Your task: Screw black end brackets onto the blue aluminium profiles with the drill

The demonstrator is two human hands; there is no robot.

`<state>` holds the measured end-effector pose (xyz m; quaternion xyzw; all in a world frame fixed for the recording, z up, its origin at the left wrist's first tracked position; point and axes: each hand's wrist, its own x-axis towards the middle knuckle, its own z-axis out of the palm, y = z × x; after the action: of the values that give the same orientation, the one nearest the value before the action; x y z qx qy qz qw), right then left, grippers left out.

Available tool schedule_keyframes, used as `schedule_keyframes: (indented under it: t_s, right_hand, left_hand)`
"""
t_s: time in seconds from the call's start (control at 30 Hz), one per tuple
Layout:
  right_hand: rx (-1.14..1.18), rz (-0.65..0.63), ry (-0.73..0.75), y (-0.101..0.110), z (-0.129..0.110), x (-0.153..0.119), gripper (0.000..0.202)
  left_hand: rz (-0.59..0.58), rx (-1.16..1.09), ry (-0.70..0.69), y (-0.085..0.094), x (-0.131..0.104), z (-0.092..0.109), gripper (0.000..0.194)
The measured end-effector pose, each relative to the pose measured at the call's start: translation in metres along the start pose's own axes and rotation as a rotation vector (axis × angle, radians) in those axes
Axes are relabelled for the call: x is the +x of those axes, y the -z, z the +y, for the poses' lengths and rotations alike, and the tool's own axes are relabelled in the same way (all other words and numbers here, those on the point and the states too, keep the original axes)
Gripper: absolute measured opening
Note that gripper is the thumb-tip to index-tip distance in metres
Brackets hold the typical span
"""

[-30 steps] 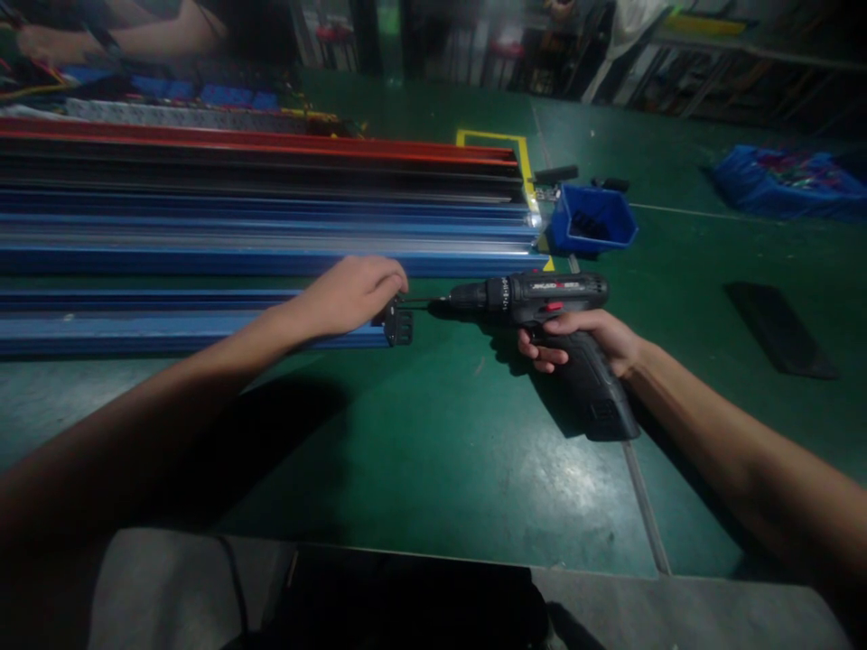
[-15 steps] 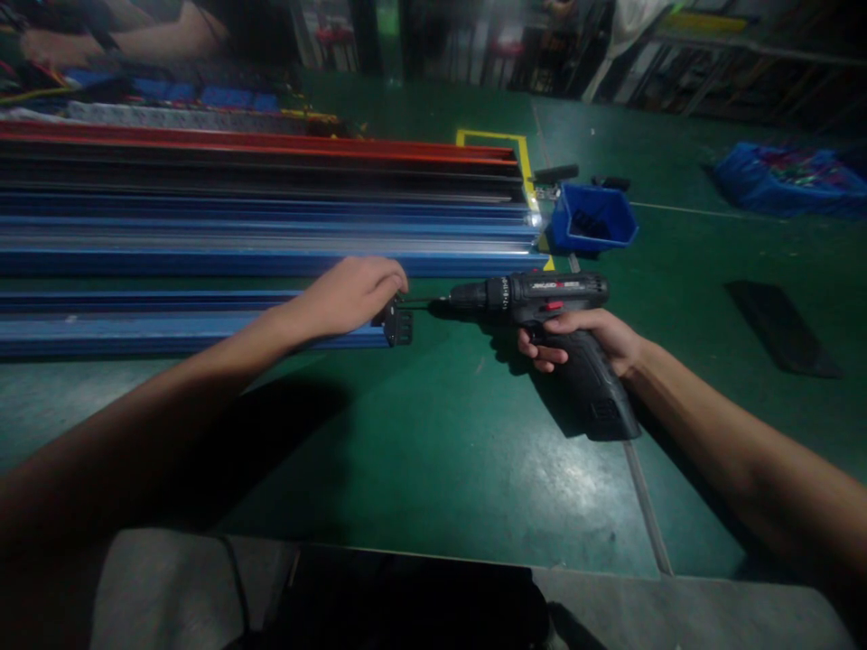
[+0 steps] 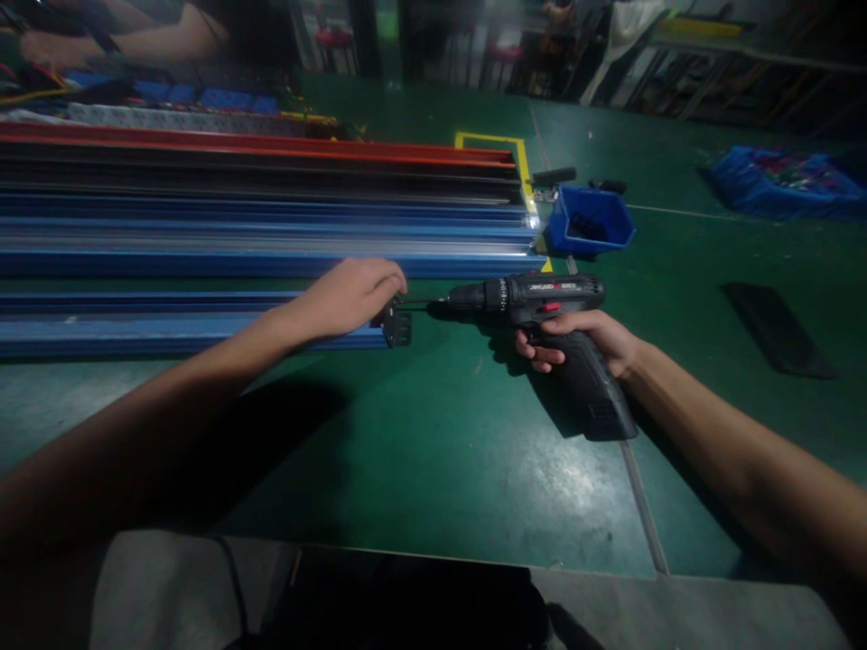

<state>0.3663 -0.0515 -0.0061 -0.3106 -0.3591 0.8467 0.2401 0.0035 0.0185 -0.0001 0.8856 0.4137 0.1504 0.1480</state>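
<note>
A black power drill (image 3: 555, 293) is gripped in my right hand (image 3: 582, 338), its long thin bit pointing left. The bit's tip reaches a black end cap (image 3: 398, 327) at the right end of a blue rail (image 3: 135, 332). Over that rail end lies my left hand (image 3: 356, 293), fingers curled down around the rail and the top of the cap. Its fingertips are partly hidden, close to the bit's tip. The rail lies flat on the green table (image 3: 433, 469).
Behind lie more blue rails (image 3: 271, 239), black ones and a red rail (image 3: 271, 140). A blue bin (image 3: 592, 219) with black parts stands right of their ends. Farther right are a black flat piece (image 3: 778, 327) and a blue bag (image 3: 786, 181). A person's arm (image 3: 163, 41) shows back left.
The drill and my right hand have shifted very slightly left in the view, as have the bin and the black flat piece. My left hand stays over the rail end.
</note>
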Motion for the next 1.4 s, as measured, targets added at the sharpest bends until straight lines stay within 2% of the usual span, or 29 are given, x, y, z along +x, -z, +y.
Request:
schedule_keyframes:
  t_s: [1.4]
  right_hand:
    - [-0.029, 0.042, -0.016, -0.0009, -0.0009, 0.0000, 0.022]
  left_hand:
    - [0.000, 0.024, 0.001, 0.0010, -0.0005, 0.0020, 0.045]
